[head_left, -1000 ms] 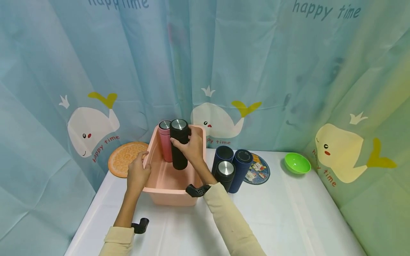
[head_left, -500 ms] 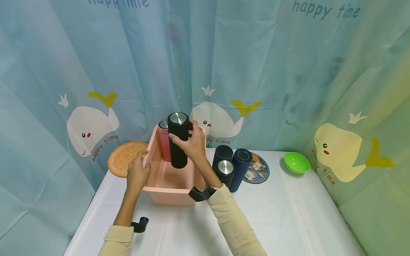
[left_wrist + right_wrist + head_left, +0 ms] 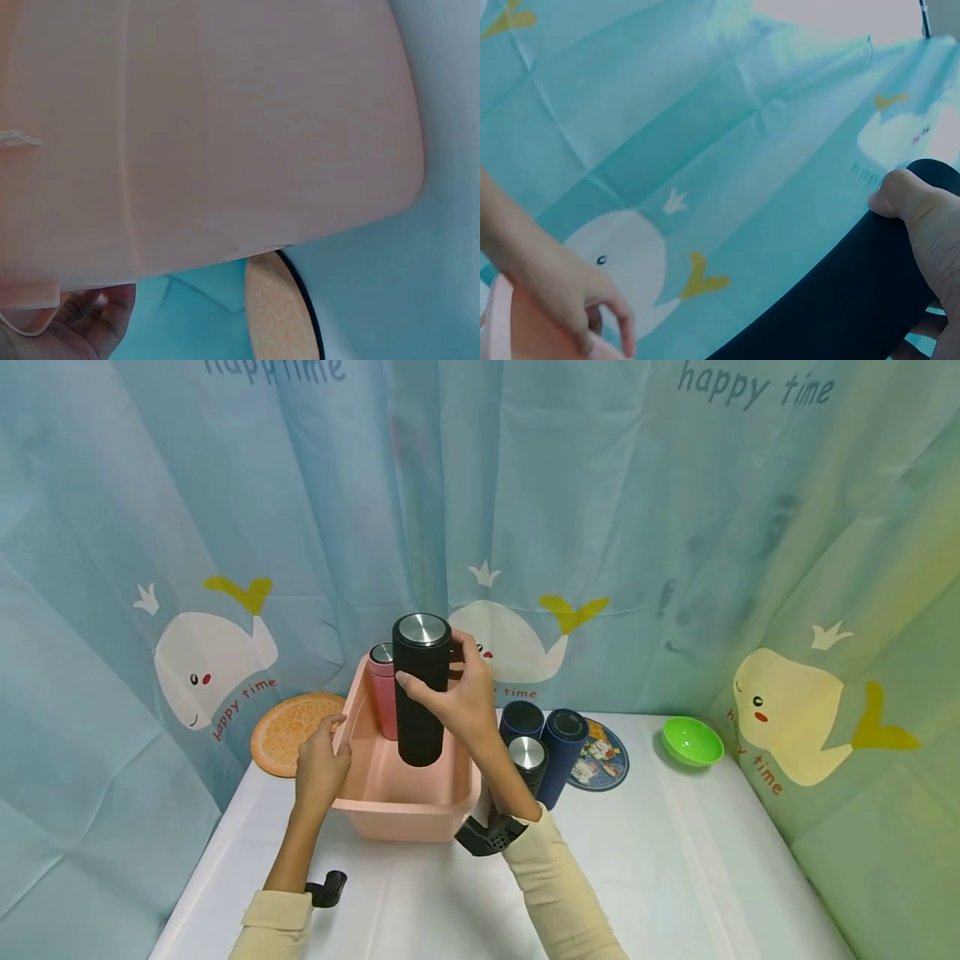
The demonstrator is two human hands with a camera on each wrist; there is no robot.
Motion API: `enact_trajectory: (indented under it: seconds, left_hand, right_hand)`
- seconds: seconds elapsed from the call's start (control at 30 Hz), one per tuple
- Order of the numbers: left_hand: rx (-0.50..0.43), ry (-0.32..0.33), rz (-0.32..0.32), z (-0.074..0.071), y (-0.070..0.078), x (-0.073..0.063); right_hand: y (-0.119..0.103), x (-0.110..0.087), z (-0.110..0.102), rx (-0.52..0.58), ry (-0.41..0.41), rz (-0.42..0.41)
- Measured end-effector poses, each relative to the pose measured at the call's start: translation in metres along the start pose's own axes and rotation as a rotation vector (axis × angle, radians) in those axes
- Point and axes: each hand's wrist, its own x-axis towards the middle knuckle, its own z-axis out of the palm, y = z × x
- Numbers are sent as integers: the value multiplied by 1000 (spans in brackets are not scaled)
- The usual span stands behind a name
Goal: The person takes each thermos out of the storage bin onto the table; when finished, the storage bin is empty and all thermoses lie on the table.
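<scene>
My right hand [image 3: 461, 697] grips a black thermos bottle [image 3: 420, 727] with a silver-topped lid, thumb across its front and fingers behind. The bottle hangs upright over the pink plastic tub [image 3: 405, 807], and in the right wrist view the dark bottle [image 3: 832, 300] runs down from the hand [image 3: 934, 240]. A pink thermos [image 3: 385, 697] stands inside the tub at its back left. My left hand [image 3: 322, 768] holds the tub's left rim, fingers curled over it. In the left wrist view that hand [image 3: 94, 322] shows beside the tub's outer wall [image 3: 262, 135].
Right of the tub stand two dark blue bottles [image 3: 564, 752] and a black one with a silver top [image 3: 528, 753], partly behind my right forearm. A patterned round mat [image 3: 603, 756], a green bowl [image 3: 692, 742] and an orange-slice mat [image 3: 292, 735] lie near the curtain.
My right hand has lifted the black thermos bottle higher and nearer the head camera, its forearm shifting slightly right. The left hand keeps its hold on the tub rim.
</scene>
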Motion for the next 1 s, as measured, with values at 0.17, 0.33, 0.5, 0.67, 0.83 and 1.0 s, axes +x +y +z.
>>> enact_trajectory:
  seconds: [0.17, 0.33, 0.5, 0.67, 0.83, 1.0]
  left_hand:
    - [-2, -5, -17, 1, -1, 0]
    - [-3, -8, -18, 2, -1, 0]
    - [-9, -11, -20, 1, 0, 0]
    - [-11, -13, -25, -1, 0, 0]
    - [-12, -11, -19, -1, 1, -1]
    - [-9, -12, -14, 0, 1, -1]
  right_hand:
    - [-15, -4, -11, 6, -11, -22]
    - [-28, -10, -24, 2, -9, -54]
    - [-36, -17, -37, -7, -2, -67]
    - [-41, -28, -51, -24, 6, -75]
    - [-44, -39, -65, -46, 13, -78]
    - [-45, -50, -79, -55, 14, -87]
